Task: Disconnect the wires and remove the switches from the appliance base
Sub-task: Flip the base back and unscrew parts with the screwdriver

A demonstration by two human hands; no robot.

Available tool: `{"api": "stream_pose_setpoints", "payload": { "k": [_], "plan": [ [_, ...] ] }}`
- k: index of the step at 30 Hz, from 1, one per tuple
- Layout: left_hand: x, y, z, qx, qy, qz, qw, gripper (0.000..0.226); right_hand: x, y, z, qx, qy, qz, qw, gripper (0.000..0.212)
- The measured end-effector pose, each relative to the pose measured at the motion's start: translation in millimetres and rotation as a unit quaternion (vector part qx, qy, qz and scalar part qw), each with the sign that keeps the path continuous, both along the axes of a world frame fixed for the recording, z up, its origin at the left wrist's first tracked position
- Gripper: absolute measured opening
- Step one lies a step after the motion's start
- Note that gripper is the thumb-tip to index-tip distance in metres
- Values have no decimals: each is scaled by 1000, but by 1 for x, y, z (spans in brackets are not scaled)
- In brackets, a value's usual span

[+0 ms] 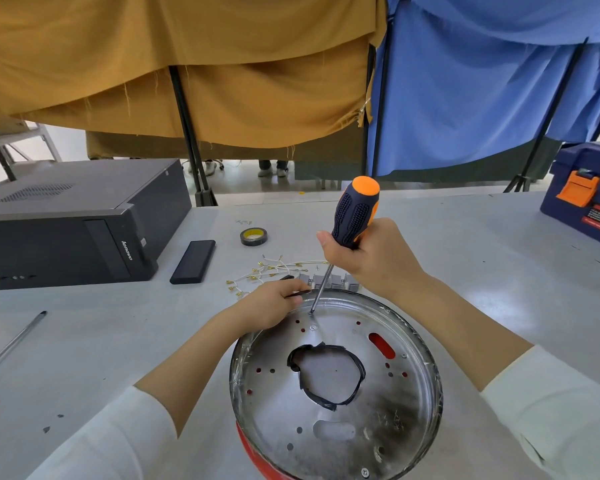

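Note:
The round metal appliance base (409, 403) with a red underside lies on the table in front of me, a taped opening in its middle. My right hand (371, 258) grips a black-and-orange screwdriver (355, 211) upright, its tip on a screw near the base's far rim. My left hand (274, 301) rests on the rim's far left edge and pinches a thin black piece. Beyond the rim lie several grey switches (340, 281) in a row and loose white wires (271, 270) with brass terminals.
A black desktop computer (66, 226) lies at the left, a flat black case (193, 261) beside it. A roll of tape (253, 236) sits behind the wires. A metal rod (13, 344) lies at the left edge. A blue toolbox (586, 195) stands at the far right.

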State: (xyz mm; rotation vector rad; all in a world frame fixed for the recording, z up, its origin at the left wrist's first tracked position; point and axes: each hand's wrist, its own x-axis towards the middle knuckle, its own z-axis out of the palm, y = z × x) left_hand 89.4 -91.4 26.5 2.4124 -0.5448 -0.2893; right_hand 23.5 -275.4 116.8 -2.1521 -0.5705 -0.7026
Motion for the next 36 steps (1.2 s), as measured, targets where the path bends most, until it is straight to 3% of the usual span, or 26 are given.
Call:
{"api": "stream_pose_setpoints", "payload": {
  "k": [25, 36],
  "plan": [
    [-4, -2, 4, 8, -2, -7, 1000, 34, 2, 6, -6, -1, -44, -5, 999, 51],
    [-2, -3, 2, 16, -2, -4, 1000, 35, -3, 5, 2, 28, -50, -2, 998, 44]
  ]
}}
